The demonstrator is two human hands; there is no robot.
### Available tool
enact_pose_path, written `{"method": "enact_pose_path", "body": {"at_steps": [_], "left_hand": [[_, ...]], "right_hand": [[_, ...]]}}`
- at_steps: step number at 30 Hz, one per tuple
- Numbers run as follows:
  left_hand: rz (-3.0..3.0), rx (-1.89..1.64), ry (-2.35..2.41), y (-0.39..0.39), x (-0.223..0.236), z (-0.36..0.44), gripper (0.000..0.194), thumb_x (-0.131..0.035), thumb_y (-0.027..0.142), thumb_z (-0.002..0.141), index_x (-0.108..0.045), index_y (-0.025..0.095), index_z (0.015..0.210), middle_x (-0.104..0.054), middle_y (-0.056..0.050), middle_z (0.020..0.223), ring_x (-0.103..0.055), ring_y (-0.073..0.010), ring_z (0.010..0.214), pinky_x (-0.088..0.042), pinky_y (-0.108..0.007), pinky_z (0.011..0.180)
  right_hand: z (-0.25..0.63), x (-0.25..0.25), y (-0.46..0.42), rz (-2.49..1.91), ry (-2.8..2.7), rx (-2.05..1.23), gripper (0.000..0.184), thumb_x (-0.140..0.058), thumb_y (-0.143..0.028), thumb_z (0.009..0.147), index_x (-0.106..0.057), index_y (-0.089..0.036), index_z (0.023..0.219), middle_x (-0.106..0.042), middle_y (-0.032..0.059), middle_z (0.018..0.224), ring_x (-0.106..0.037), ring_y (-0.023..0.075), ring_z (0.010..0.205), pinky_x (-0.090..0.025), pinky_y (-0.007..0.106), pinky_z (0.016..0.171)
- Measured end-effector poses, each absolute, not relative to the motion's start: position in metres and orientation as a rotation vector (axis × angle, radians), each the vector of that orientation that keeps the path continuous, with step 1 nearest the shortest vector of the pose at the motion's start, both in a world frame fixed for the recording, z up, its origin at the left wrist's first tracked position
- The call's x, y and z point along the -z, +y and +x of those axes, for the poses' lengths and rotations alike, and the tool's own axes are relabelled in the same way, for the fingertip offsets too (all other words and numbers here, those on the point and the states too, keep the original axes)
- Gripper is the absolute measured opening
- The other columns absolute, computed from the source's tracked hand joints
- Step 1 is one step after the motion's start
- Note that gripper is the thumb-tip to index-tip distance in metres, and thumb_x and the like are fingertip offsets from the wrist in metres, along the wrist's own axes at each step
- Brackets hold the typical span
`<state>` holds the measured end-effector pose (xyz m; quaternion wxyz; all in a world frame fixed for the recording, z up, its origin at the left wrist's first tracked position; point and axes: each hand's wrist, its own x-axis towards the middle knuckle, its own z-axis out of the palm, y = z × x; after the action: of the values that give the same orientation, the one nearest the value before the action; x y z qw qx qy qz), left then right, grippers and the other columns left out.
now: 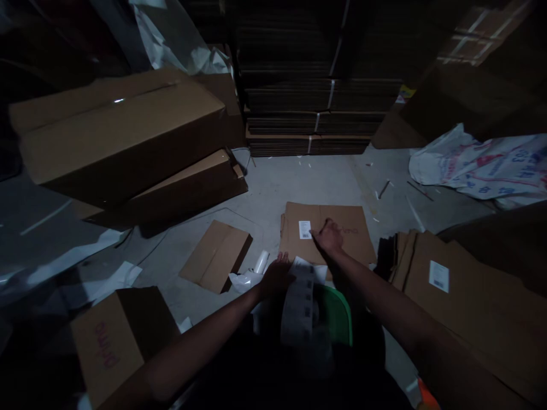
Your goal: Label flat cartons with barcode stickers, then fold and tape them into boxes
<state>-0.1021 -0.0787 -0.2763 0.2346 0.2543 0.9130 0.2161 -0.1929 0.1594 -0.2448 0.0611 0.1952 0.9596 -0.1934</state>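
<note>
A low stack of flat cardboard boxes (352, 250) lies on the floor before me. A white printed label (305, 229) sits on the top one. My right hand (329, 234) rests on that cardboard with its thumb at the label's right edge and fingers apart. My left hand (276, 272) is at the stack's near left corner, fingers stretched out. Its thumb is close to a strip of labels (301, 296) that hangs in a curve towards my lap; whether it touches the strip I cannot tell. A green rounded object (342, 319) shows behind the strip.
More flat boxes with a label (470, 302) lie at the right. A small carton (216, 256), white plastic wrap (248, 279) and a marked box (111, 341) are at the left. Large cartons (128, 136), strapped cardboard stacks (307, 125) and a printed sack (487, 165) stand further off.
</note>
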Motion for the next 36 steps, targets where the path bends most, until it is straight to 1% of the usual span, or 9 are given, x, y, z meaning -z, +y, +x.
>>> {"method": "enact_pose_path", "body": {"at_steps": [6, 11, 15, 18, 21, 24, 29, 33, 36], "left_hand": [[0.64, -0.598, 2.468, -0.079, 0.277, -0.102, 0.062, -0.064, 0.028, 0.09, -0.05, 0.009, 0.147, -0.028, -0.024, 0.168, -0.02, -0.0395, 0.158, -0.032, -0.054, 0.123], [0.582, -0.636, 2.439, -0.079, 0.273, -0.104, 0.047, -0.067, 0.027, 0.088, -0.064, 0.011, 0.133, -0.028, -0.023, 0.167, -0.021, -0.0411, 0.157, -0.032, -0.058, 0.122], [0.532, -0.701, 2.436, -0.083, 0.267, -0.104, 0.021, -0.069, 0.024, 0.089, -0.074, 0.012, 0.105, -0.028, -0.021, 0.167, -0.021, -0.0383, 0.157, -0.033, -0.053, 0.123], [0.474, -0.941, 2.444, -0.084, 0.259, -0.095, 0.018, -0.072, 0.022, 0.087, -0.074, 0.014, 0.104, -0.032, -0.017, 0.167, -0.022, -0.0371, 0.158, -0.03, -0.054, 0.125], [0.382, -1.387, 2.367, -0.084, 0.246, -0.076, 0.041, -0.07, 0.022, 0.088, -0.067, 0.018, 0.129, -0.048, -0.016, 0.16, -0.039, -0.0335, 0.152, -0.037, -0.053, 0.121], [0.309, -1.584, 2.234, -0.085, 0.231, -0.054, 0.036, -0.06, 0.03, 0.097, -0.067, 0.016, 0.129, -0.073, -0.015, 0.127, -0.067, -0.0298, 0.121, -0.055, -0.045, 0.1], [0.29, -1.605, 2.19, -0.098, 0.213, -0.035, 0.03, -0.068, 0.046, 0.091, -0.072, 0.016, 0.086, -0.071, -0.005, 0.078, -0.064, -0.022, 0.079, -0.055, -0.032, 0.071], [0.285, -1.546, 2.277, -0.103, 0.204, -0.038, 0.033, -0.061, 0.044, 0.095, -0.066, 0.015, 0.081, -0.065, -0.001, 0.073, -0.058, -0.0165, 0.073, -0.048, -0.026, 0.066], [0.267, -1.511, 2.263, -0.098, 0.199, -0.046, 0.031, -0.055, 0.039, 0.098, -0.068, 0.014, 0.088, -0.07, -0.002, 0.08, -0.063, -0.0165, 0.077, -0.048, -0.025, 0.069]], "right_hand": [[-0.142, 0.245, 0.268, 0.976, 2.783, 0.344, 0.093, -0.063, -0.065, 0.086, -0.035, -0.006, 0.152, -0.053, 0.0324, 0.14, -0.054, 0.0433, 0.131, -0.043, 0.053, 0.106], [-0.12, 0.234, 0.291, 1.104, 2.742, 0.46, 0.087, -0.065, -0.059, 0.084, -0.043, -0.008, 0.151, -0.062, 0.0286, 0.13, -0.064, 0.0394, 0.118, -0.051, 0.049, 0.097], [-0.126, 0.187, 0.289, 1.11, 3.084, 1.18, 0.079, -0.074, -0.048, 0.077, -0.052, -0.012, 0.145, -0.068, 0.0125, 0.108, -0.066, 0.0259, 0.091, -0.054, 0.039, 0.083], [-0.133, 0.121, 0.295, 1.233, 3.065, 1.916, 0.048, -0.076, -0.046, 0.077, -0.069, -0.013, 0.111, -0.048, -0.0059, 0.069, -0.046, 0.0125, 0.058, -0.048, 0.029, 0.062], [-0.133, 0.051, 0.287, 1.107, 3.405, 2.291, 0.028, -0.071, -0.043, 0.088, -0.067, -0.017, 0.08, -0.037, -0.007, 0.065, -0.042, 0.011, 0.058, -0.046, 0.029, 0.064], [-0.12, 0.021, 0.24, 0.516, 3.745, 1.922, 0.026, -0.067, -0.041, 0.094, -0.076, -0.018, 0.1, -0.063, 0.0022, 0.084, -0.061, 0.0185, 0.082, -0.052, 0.037, 0.085], [-0.096, 0.097, 0.141, -0.394, 2.931, 1.554, 0.026, -0.075, -0.037, 0.088, -0.078, -0.026, 0.111, -0.074, 0.0092, 0.108, -0.068, 0.0245, 0.099, -0.056, 0.039, 0.089], [-0.091, 0.158, 0.132, -0.307, 2.33, 1.71, 0.024, -0.064, -0.04, 0.095, -0.078, -0.024, 0.106, -0.078, 0.007, 0.107, -0.073, 0.0218, 0.095, -0.057, 0.035, 0.085], [-0.092, 0.162, 0.147, -0.308, 2.201, 1.664, 0.033, -0.073, -0.039, 0.087, -0.075, -0.022, 0.116, -0.079, 0.0053, 0.107, -0.073, 0.0223, 0.095, -0.056, 0.032, 0.082]]}}
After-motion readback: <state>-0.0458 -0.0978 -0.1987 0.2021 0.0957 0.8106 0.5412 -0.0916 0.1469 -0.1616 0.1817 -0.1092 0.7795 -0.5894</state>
